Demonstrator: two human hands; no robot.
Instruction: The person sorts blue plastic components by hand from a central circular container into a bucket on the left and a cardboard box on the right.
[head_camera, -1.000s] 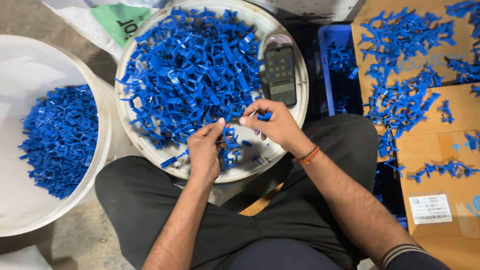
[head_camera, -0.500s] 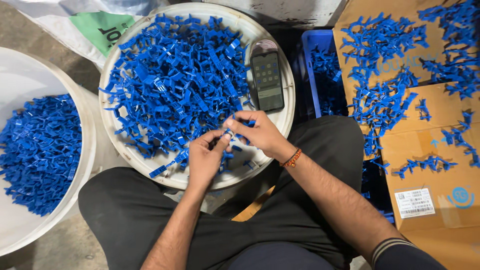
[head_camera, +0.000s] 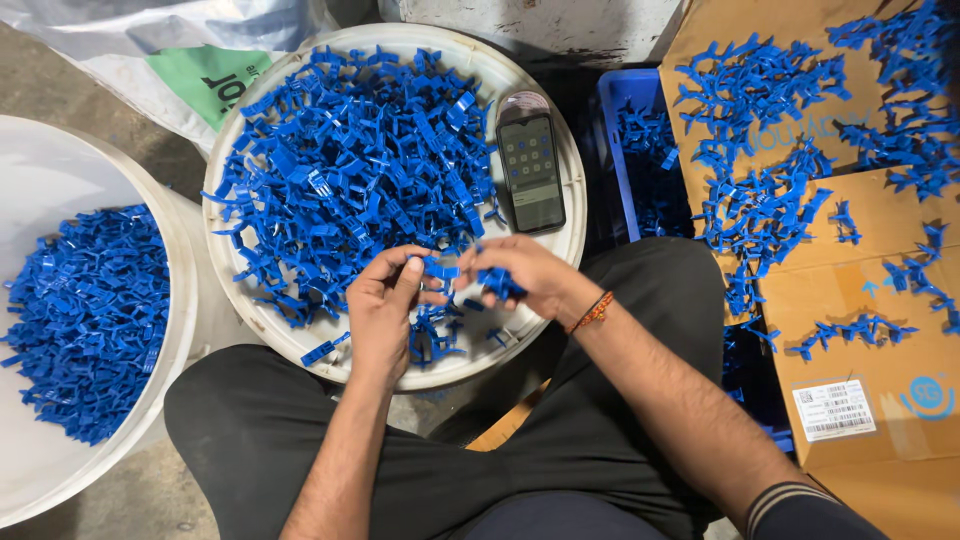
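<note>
Both hands have drawn closer together since a moment earlier, and the view has shifted so the round white tray (head_camera: 262, 300) now sits nearer the middle.

Left hand (head_camera: 383, 310): its fingers are curled, thumb and forefinger pinched together on a small blue plastic piece (head_camera: 440, 270). Right hand (head_camera: 525, 278): its fingers are closed around a small cluster of blue pieces (head_camera: 497, 284), just beside the left fingertips. The two hands nearly touch above the near edge of the tray, which rests on the person's lap.

Beyond the fingers, a dense heap of blue plastic parts (head_camera: 350, 170) still fills most of the tray, so plenty appears left to handle. Just beyond the right fingers, a phone (head_camera: 530, 170) lies on the tray with its screen lit. Directly under the fingers only a few loose pieces lie scattered.

Well to the left of the left hand, a large white bucket (head_camera: 170, 300) holds a broad layer of blue pieces (head_camera: 80, 320), suggesting a good share of work is already done. Well to the right of the right hand, branched blue sprues (head_camera: 760, 190) lie spread over cardboard boxes (head_camera: 860, 320), with a blue crate (head_camera: 615, 150) between them and the tray.
</note>
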